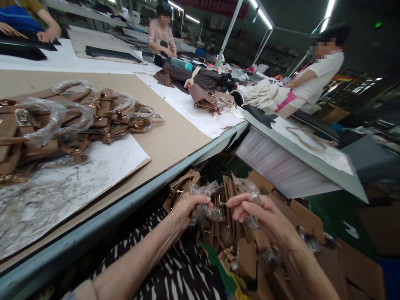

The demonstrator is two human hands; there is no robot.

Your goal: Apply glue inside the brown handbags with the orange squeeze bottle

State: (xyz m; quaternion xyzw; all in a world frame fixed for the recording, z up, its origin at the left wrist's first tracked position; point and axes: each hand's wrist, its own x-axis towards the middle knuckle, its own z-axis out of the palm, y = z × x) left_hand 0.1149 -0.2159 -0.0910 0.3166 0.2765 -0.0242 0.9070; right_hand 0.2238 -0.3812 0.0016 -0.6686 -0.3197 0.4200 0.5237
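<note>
Below the table edge, my left hand (189, 206) is closed around a handle wrapped in clear plastic (208, 213). It belongs to one of the brown handbags (215, 233) hanging or lying over my lap. My right hand (258, 210) is just across from it, with thumb and fingers bent around another plastic-wrapped handle (248, 187). Between the two hands, brown bag panels (229, 193) stand close together on edge. Gold-coloured metal fittings show beside my left wrist. Where each handle joins its bag is hidden by my fingers and the plastic.
A pile of brown handbags (71, 121) covers the table's left side; another brown bag (201, 98) lies farther back. More brown bags (312, 221) fill the floor at right. A grey-edged side table (312, 154) juts out at right. Several co-workers stand around the tables.
</note>
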